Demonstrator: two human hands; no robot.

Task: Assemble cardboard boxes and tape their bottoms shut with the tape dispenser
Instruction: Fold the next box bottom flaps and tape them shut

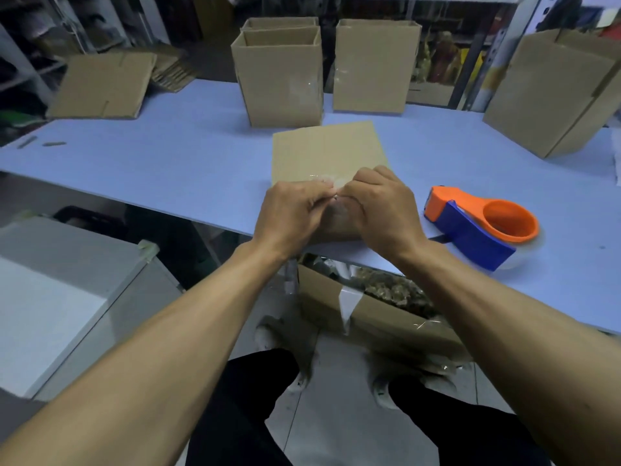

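Observation:
A cardboard box (pixel 327 149) lies on its side at the near edge of the pale blue table (pixel 174 156), its bottom end facing me. Clear tape (pixel 331 180) crosses that end. My left hand (pixel 290 213) and my right hand (pixel 379 208) meet over the bottom end, fingers curled and pinching at the strip of clear tape between them. The orange and blue tape dispenser (pixel 480 227) rests on the table just right of my right hand, untouched.
Three upright assembled boxes (pixel 279 82) (pixel 373 65) (pixel 557 92) stand along the back. Flat cardboard blanks (pixel 100 85) are piled at the back left. An open box of scraps (pixel 379 304) sits under the table by my feet. A white cabinet (pixel 50 297) stands at left.

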